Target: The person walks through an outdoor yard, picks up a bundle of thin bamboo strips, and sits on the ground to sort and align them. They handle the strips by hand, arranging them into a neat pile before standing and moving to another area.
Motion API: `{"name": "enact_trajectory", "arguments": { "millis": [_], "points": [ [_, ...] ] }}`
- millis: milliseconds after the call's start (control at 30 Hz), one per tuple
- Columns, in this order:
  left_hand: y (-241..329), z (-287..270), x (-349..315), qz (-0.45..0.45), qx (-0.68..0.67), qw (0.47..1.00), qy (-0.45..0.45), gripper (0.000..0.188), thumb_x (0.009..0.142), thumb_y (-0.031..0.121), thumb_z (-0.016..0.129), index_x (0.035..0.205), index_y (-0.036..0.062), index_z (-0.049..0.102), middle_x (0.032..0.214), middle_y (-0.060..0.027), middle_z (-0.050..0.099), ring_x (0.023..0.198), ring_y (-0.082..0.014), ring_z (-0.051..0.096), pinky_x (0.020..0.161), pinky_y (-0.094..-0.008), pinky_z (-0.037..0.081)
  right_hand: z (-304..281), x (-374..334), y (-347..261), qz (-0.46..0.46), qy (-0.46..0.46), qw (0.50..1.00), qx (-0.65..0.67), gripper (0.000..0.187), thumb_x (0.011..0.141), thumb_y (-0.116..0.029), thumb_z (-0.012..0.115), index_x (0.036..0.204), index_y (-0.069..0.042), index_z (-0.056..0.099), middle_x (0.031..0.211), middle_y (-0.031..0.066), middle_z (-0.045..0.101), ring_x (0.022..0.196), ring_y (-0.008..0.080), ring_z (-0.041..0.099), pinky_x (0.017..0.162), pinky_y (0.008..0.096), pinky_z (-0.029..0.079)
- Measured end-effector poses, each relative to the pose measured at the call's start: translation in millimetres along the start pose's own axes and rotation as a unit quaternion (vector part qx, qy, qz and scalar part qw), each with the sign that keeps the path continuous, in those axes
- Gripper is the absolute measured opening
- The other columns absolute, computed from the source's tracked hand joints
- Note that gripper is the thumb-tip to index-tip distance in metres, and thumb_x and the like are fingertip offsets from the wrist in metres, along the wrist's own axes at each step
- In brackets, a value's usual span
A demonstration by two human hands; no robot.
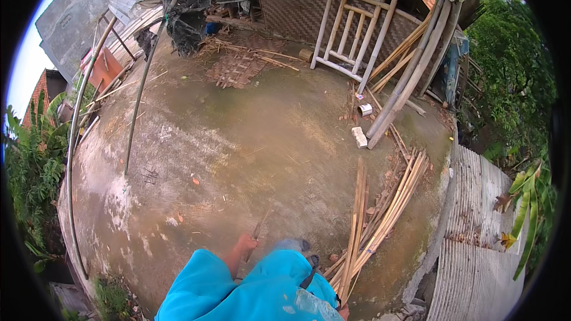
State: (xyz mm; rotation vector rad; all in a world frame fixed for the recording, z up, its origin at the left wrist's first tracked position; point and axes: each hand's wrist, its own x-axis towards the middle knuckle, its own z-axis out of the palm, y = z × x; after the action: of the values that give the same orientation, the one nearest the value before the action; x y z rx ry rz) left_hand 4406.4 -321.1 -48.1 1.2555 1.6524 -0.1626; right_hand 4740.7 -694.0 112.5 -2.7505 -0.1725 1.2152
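My left hand (245,242) is low in the middle of the head view, closed around a long, narrow, dark knife (260,224) that points away from me over the concrete. The blade is blurred, so its exact shape is unclear. At the lower edge, only a sliver of my right hand (344,311) shows past the bright blue sleeve. It is closed at the near ends of a bundle of split bamboo strips (380,230), which fan out away from me to the right. Most of the right hand's fingers are hidden.
Far right, a bamboo frame (355,38) leans by a woven wall. Thick bamboo poles (410,71) stand near a white block (359,137) and a white can (364,109). Corrugated roofing (476,220) borders the right edge. Thin poles (143,89) rise on the left. Torn matting (241,68) lies at the back.
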Motion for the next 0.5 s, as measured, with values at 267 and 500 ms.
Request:
{"name": "enact_trajectory", "arguments": {
  "millis": [267,500],
  "points": [
    [-45.7,15.2,-129.0,-0.140,0.053,0.988,-0.025,0.032,0.082,0.033,0.071,0.087,0.0013,0.075,0.076,-0.0131,0.071,0.069,-0.0230,0.069,0.064,-0.0389,0.057,5.9,32.4,36.9,0.010,0.016,1.000,-0.005,0.056,0.081,-0.049,0.068,0.117,-0.006,0.061,0.116,0.0256,0.064,0.115,0.0406,0.058,0.094,0.0485,0.047],
    [-84.0,20.1,-129.3,-0.167,0.003,0.986,-0.003,0.032,0.083,0.034,0.072,0.089,0.0024,0.074,0.077,-0.0100,0.072,0.072,-0.0204,0.070,0.068,-0.0369,0.057,-7.9,49.3,10.3,-0.015,0.026,0.999,-0.013,0.057,0.076,-0.048,0.073,0.112,-0.006,0.061,0.112,0.0259,0.065,0.114,0.0433,0.059,0.092,0.0521,0.048]
  ]
}}
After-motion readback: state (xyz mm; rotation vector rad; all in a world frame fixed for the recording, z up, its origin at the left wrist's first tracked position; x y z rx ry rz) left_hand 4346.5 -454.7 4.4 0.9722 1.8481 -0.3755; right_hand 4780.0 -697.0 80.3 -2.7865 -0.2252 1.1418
